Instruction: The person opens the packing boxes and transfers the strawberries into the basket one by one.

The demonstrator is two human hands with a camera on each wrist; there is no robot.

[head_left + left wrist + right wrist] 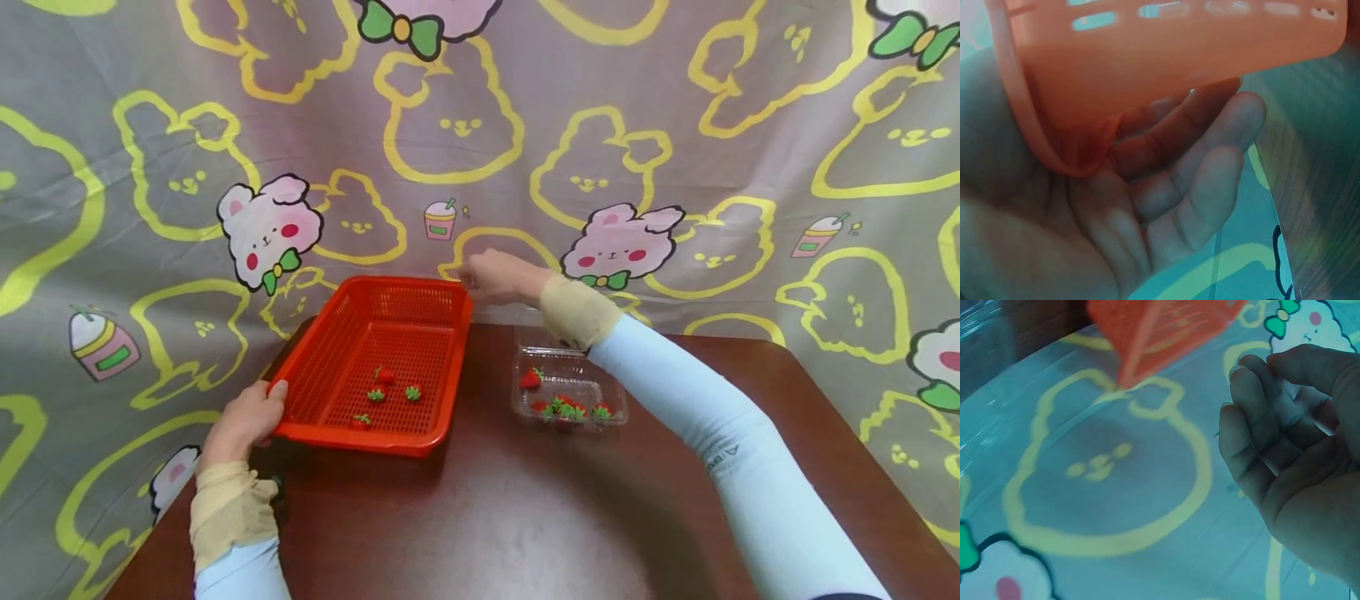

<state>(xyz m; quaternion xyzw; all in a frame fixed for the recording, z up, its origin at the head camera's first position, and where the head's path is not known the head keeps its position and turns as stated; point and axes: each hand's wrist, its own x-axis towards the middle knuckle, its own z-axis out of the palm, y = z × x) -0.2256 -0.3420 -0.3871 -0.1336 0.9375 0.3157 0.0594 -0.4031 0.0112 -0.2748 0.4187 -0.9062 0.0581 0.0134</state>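
Observation:
My left hand [243,421] grips the near left corner of a red plastic basket [459,367]; the left wrist view shows the rim [1079,169] between thumb and palm, the fingers curled under it. Several strawberries [385,376] with green leaves lie on the perforated basket floor. By the basket's far right corner hovers my right hand [498,277]. In the right wrist view that hand [1297,437] has loosely bent fingers, holds nothing and is apart from the basket [1160,337]. A clear plastic box [517,396] to the right contains several strawberries [532,379].
Both basket and box are on a dark brown table [510,517]. A grey curtain [480,200] with yellow bear outlines and white cartoon animals hangs close behind it and along its left side. The box's clear lid [528,336] stands behind it, partly hidden by the right arm.

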